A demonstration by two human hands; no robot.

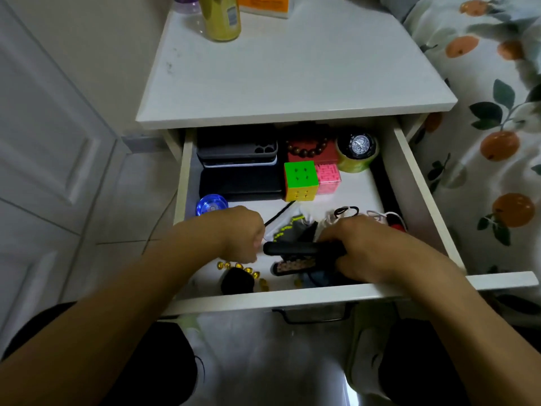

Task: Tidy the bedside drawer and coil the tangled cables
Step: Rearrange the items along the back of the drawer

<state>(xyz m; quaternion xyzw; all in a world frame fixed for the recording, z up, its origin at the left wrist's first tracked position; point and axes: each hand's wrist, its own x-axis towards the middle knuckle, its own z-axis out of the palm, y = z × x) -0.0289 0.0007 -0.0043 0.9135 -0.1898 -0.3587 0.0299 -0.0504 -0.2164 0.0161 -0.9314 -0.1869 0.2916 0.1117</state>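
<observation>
A white nightstand's smooth tabletop (pixel 292 77) overhangs its pulled-out drawer (pixel 263 298), whose flat white floor carries the clutter. Stacked black rectangular cases (pixel 237 159) fill the back left. The right hand (pixel 363 247) has its grip curled around a long black bar-shaped object (pixel 301 248) near the front wall. The left hand (pixel 237 232) has its grip pinched on a thin black cable (pixel 278 213). A glossy speed cube (pixel 301 180) touches a pink maze cube (pixel 328 178). White cords (pixel 380 215) lie tangled at right.
</observation>
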